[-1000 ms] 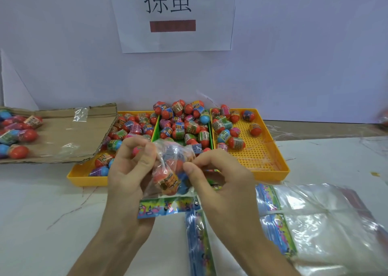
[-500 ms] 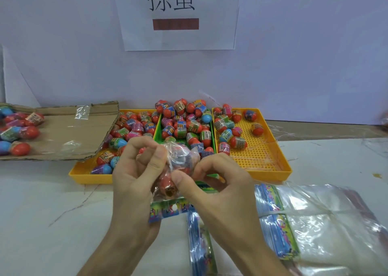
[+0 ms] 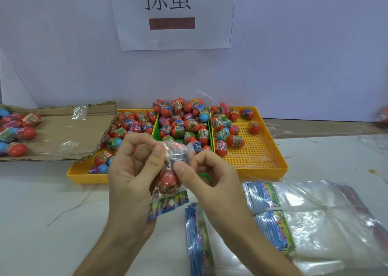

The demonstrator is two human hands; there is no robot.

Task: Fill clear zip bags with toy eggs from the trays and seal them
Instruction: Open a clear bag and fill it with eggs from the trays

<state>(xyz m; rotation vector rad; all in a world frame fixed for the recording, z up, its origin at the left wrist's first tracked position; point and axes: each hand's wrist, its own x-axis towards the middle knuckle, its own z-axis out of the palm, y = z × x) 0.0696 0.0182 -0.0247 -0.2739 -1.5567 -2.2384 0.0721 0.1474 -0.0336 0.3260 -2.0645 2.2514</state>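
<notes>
A clear zip bag (image 3: 172,170) with toy eggs inside hangs between my hands, its colourful printed header pointing down. My left hand (image 3: 134,170) grips its left side, thumb pressed on the plastic. My right hand (image 3: 207,177) pinches it from the right. A red egg shows through the plastic at the bottom. Behind the hands stand three trays of loose eggs: a yellow tray (image 3: 84,170) on the left, a green tray (image 3: 156,126) in the middle and a yellow tray (image 3: 262,156) on the right.
A stack of empty zip bags (image 3: 315,223) lies at the right front, with a thinner bundle (image 3: 199,240) beside it. A cardboard sheet (image 3: 63,133) at the left carries filled bags of eggs (image 3: 16,133). A white wall with a paper sign stands behind.
The bag has turned between my hands and bunched narrower. My thumbs have moved closer together on it, and the printed header has swung down and to the left.
</notes>
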